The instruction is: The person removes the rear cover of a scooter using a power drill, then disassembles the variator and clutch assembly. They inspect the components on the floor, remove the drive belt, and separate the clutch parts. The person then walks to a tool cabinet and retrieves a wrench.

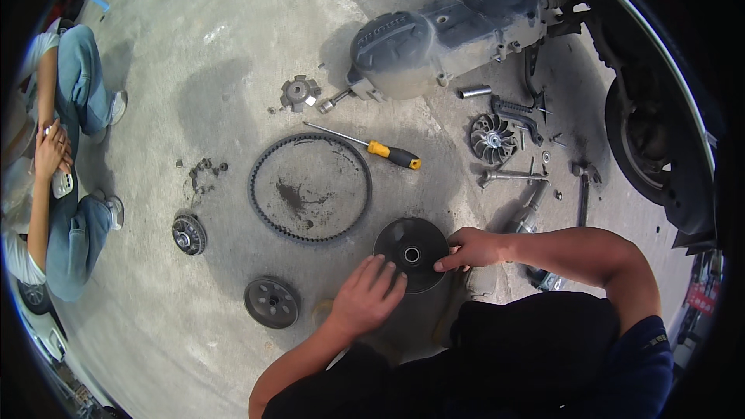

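A round black clutch bell with a centre hole lies on the concrete floor in front of me. My left hand rests its fingertips on its lower left rim. My right hand pinches its right rim with thumb and fingers. Both hands grip the same part from opposite sides. Just left of it lies a toothed drive belt laid out in a ring.
A yellow-handled screwdriver, a finned pulley, a grey engine cover, round metal discs, loose tools and bolts lie around. A scooter wheel stands at right. A person in jeans crouches at left.
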